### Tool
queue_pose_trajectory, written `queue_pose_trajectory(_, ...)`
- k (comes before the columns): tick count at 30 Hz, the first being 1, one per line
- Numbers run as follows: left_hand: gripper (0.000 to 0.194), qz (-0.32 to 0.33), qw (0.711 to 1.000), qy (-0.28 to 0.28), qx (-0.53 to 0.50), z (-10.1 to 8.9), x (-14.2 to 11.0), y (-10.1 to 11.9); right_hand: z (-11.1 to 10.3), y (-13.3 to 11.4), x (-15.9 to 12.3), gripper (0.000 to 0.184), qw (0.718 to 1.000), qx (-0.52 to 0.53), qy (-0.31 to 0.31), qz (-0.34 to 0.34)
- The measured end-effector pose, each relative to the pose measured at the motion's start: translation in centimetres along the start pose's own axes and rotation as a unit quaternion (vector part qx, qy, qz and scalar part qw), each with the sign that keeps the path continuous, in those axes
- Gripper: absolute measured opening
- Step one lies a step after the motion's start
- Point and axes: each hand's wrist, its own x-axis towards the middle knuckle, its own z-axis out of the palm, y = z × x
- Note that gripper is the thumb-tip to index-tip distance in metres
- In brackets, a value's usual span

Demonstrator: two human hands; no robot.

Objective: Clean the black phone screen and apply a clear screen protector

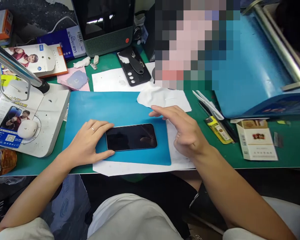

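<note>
A black smartphone (131, 137) lies screen up on a blue work mat (95, 110). My left hand (90, 141), with a ring on one finger, rests on the mat and clasps the phone's left end between thumb and fingers. My right hand (181, 128) hovers to the right of the phone, its fingers stretched out toward a white cloth (162, 96) at the mat's far right corner; it holds nothing.
A white lamp base (48, 116) with an earbud case (27, 128) stands at the left. A lighter (218, 130) and cigarette pack (256, 138) lie at the right beside a blue roller machine (255, 66). Boxes, a phone case (134, 66) and a monitor sit at the back.
</note>
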Motion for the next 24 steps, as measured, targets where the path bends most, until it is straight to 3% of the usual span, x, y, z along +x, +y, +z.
queue_pose_trajectory(4, 0.066, 0.006, 1.000, 0.001, 0.002, -0.1, 0.1, 0.1, 0.0, 0.2, 0.2, 0.094, 1.000, 0.008, 0.001, 0.006)
queue_pose_trajectory(10, 0.067, 0.006, 1.000, 0.005, 0.004, -0.2, 0.1, 0.0, 0.0, 0.2, 0.3, 0.092, 0.998, 0.011, 0.054, 0.016)
queue_pose_trajectory(15, 0.067, 0.005, 1.000, 0.008, 0.007, -0.2, 0.1, -0.1, 0.2, 0.1, 0.8, 0.039, 0.987, -0.057, 0.138, 0.064)
queue_pose_trajectory(18, 0.065, 0.005, 1.000, 0.009, 0.011, -0.3, 0.1, 0.1, 0.1, 0.2, 1.1, 0.025, 0.982, -0.091, 0.145, 0.084)
queue_pose_trajectory(21, 0.065, 0.004, 1.000, 0.012, 0.012, -0.2, 0.1, 0.1, -0.5, 0.3, 1.0, 0.024, 0.990, -0.056, 0.089, 0.098)
queue_pose_trajectory(24, 0.065, 0.004, 1.000, 0.016, 0.010, -0.1, 0.0, 0.0, -1.5, 0.4, 0.3, 0.047, 0.992, -0.018, -0.056, 0.113)
